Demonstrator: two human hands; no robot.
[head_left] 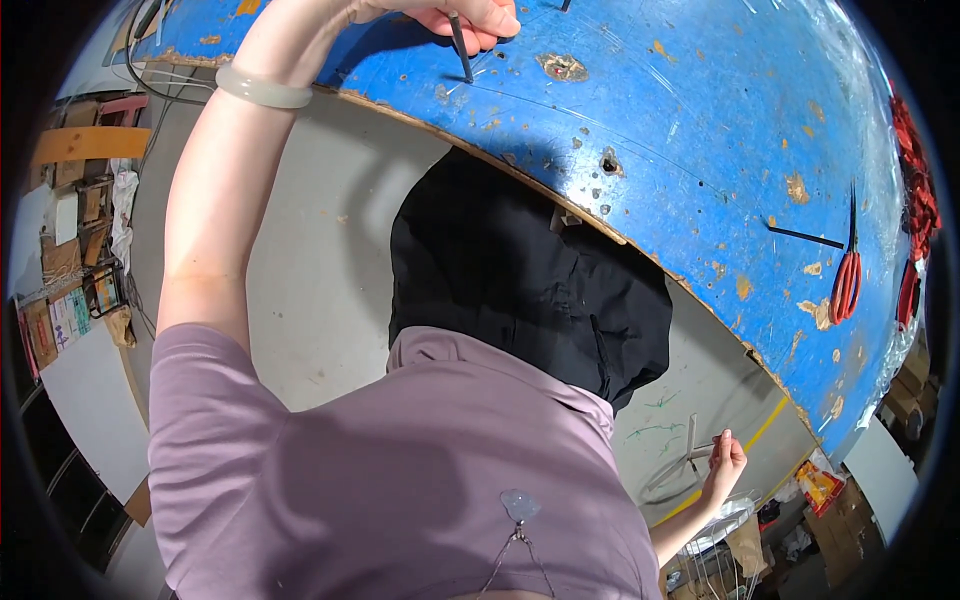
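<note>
My left hand [478, 18], cut off by the upper edge, is over the blue tabletop [690, 120] with its fingers closed. Right by those fingers a thin black rod [461, 50] stands with its lower end at the table surface. Whether the fingers touch it or grip something small is hidden. A thin line runs over the tabletop from near the rod's foot toward the right. My right hand [727, 462] is beyond the table's front edge at the lower right, thumb and fingertips pinched together. Anything between them is too small to make out.
Red-handled scissors [846, 288] lie at the table's right, beside a loose black rod [806, 237]. Another black rod [566, 5] shows at the top edge. Clear plastic film [880, 340] covers the right rim. Holes and chips mark the tabletop. Boxes and shelving stand at left.
</note>
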